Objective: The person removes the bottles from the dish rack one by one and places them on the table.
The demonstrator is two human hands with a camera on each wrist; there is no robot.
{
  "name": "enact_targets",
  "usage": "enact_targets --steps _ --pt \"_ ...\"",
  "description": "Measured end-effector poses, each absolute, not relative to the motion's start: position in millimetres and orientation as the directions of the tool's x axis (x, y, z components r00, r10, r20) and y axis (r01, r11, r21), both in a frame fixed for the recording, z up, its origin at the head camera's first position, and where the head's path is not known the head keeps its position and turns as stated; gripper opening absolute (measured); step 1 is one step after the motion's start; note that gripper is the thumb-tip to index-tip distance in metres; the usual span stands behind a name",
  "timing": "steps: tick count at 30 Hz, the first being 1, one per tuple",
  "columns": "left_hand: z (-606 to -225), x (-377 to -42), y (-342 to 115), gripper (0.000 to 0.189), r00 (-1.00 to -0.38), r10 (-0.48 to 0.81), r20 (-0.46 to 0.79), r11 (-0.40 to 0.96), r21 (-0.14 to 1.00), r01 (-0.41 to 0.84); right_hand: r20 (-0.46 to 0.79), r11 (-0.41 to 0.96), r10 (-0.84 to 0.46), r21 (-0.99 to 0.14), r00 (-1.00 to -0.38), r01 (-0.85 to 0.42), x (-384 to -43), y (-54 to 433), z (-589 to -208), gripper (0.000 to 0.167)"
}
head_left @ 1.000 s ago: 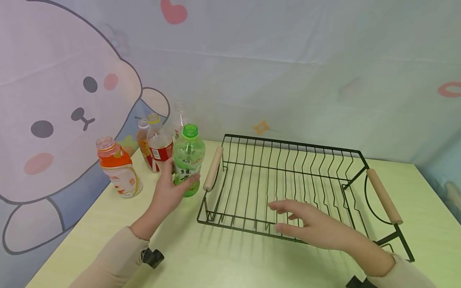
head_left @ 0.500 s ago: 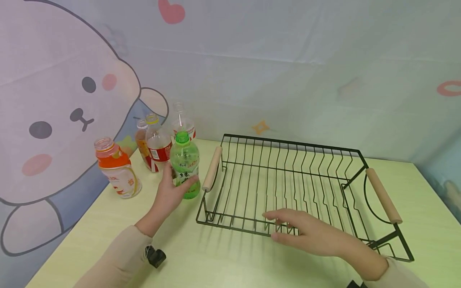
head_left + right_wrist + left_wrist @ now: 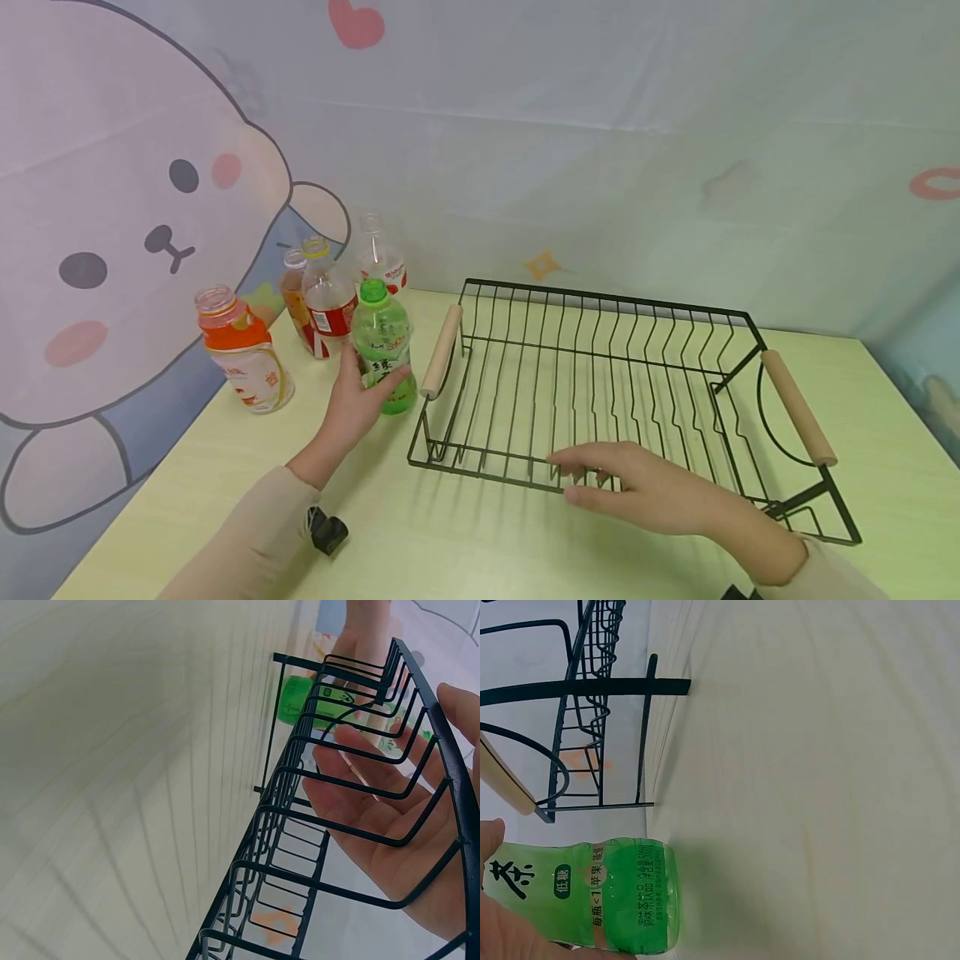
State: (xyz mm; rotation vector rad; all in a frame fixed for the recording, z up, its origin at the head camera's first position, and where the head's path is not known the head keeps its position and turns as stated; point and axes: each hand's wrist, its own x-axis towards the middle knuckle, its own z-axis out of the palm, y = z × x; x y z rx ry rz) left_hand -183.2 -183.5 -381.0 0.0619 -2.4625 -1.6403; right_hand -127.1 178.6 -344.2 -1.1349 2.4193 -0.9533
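Note:
My left hand grips a green plastic tea bottle, thumb on the near side of its label. The bottle has no cap on its neck and stands nearly upright, its base close to the tabletop in the left wrist view. Just right of it is a black wire dish rack with wooden handles. My right hand hovers at the rack's front edge, fingers relaxed and holding nothing. In the right wrist view the rack's wires cross in front of the right fingers.
Left of my left hand stands an orange-topped bottle. Behind the green bottle are a red-labelled bottle, an amber one and a clear one. A printed cloth hangs behind the pale table.
The green bottle has come down and slightly left in my left hand. My right hand has sunk a little toward the rack's front edge.

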Motion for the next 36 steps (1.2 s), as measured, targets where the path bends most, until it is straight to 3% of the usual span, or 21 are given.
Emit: enact_targets --steps 22,31,36 --pt "-386 -190 -185 0.071 -0.986 -0.137 0.092 0.382 0.923 0.033 0.001 0.458 -0.774 -0.689 -0.633 -0.562 -130 180 -345 0.042" --pt "-384 -182 -183 0.090 -0.985 -0.169 0.016 0.369 0.928 -0.048 0.002 0.466 -0.769 -0.682 -0.639 -0.564 -131 179 -345 0.043" --pt "-374 -168 -180 0.091 -0.976 -0.204 0.074 0.402 0.915 -0.015 -0.002 0.474 -0.767 -0.676 -0.641 -0.565 -131 180 -346 0.044"
